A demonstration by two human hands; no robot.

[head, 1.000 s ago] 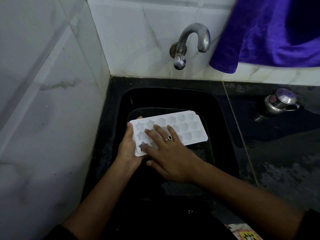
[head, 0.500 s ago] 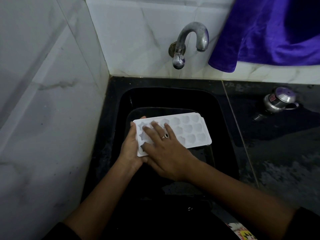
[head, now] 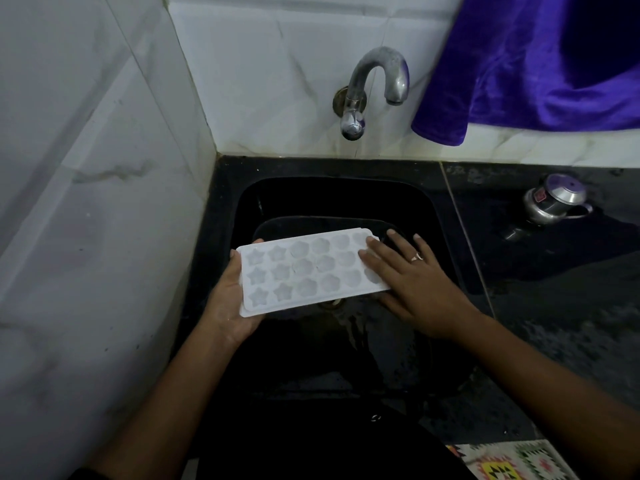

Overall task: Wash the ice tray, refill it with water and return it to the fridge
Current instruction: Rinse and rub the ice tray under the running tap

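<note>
Over the black sink (head: pixel 332 194), the ice tray (head: pixel 311 271) is held level, cells up. The left hand (head: pixel 227 306) grip curls round its left end; the right hand (head: pixel 412 289) lies spread flat on the right end. Hazard: firm rubbing could lever the tray out of that single grip.

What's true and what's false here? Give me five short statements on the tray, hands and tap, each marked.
1. The left hand holds the ice tray from under its left end. True.
2. Water is running. False: no stream shows under the tap.
3. The right hand rests on the tray's right end, fingers straight. True.
4. The tray lies on the counter. False: it is held above the sink.
5. A red cloth hangs at upper right. False: the cloth is purple-blue.
</note>
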